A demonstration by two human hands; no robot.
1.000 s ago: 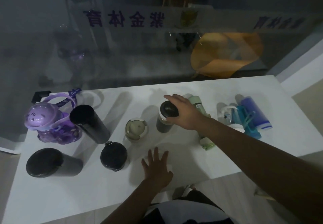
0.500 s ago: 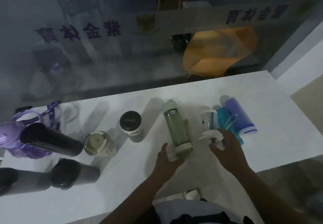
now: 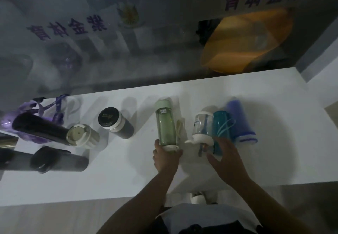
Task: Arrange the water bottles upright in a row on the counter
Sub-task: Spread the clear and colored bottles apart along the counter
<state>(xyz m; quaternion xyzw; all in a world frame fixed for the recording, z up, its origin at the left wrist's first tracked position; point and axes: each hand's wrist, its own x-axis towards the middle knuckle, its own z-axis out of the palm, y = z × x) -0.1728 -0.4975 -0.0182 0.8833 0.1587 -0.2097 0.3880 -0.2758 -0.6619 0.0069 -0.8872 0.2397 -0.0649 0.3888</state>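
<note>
A green bottle [image 3: 165,124] lies on the white counter [image 3: 128,179], its white-capped end toward me. My left hand [image 3: 165,158] is wrapped around that near end. Just right of it, side by side, lie a clear bottle with a white lid [image 3: 202,126], a teal bottle [image 3: 220,126] and a blue bottle [image 3: 239,122]. My right hand [image 3: 225,158] has its fingers spread at the near ends of the clear and teal bottles. A dark flask with a white band [image 3: 114,122] stands upright to the left.
Further left stand a cream-lidded cup [image 3: 82,136], a tall black bottle [image 3: 38,127], a purple strap bottle [image 3: 27,106] and two black flasks [image 3: 54,158]. A glass pane with lettering [image 3: 164,42] runs along the counter's far edge.
My left hand has closed more fully around the green bottle's near end. My right hand has shifted slightly right, toward the teal bottle. The view has panned right.
</note>
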